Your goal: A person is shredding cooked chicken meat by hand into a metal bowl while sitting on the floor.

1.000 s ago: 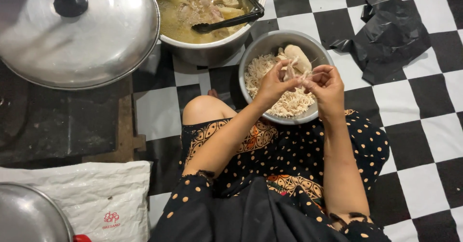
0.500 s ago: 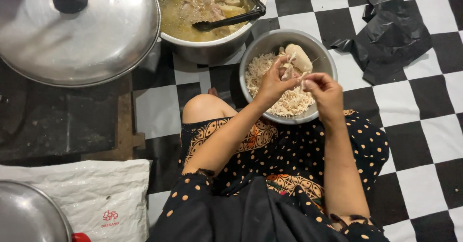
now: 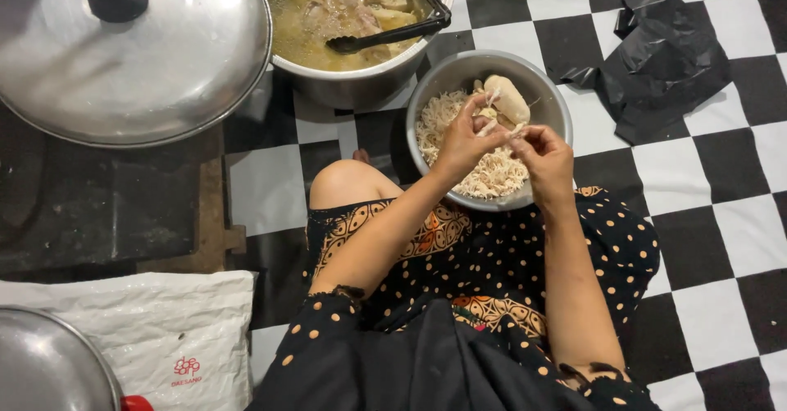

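A pale chunk of cooked chicken (image 3: 510, 99) lies tilted at two o'clock inside the steel bowl (image 3: 443, 79), atop a heap of fine white shredded meat (image 3: 484, 169) filling the bowl's lower half.

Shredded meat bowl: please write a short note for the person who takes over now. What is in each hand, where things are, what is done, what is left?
Left hand and right hand: both pinch one small strip of pale meat between the fingertips, over the steel bowl at the knees.
Done: a pile of shredded meat lies in the bowl.
Left: one whole pale piece in the bowl, unshredded; more pieces in broth in the big pot, where black tongs rest.
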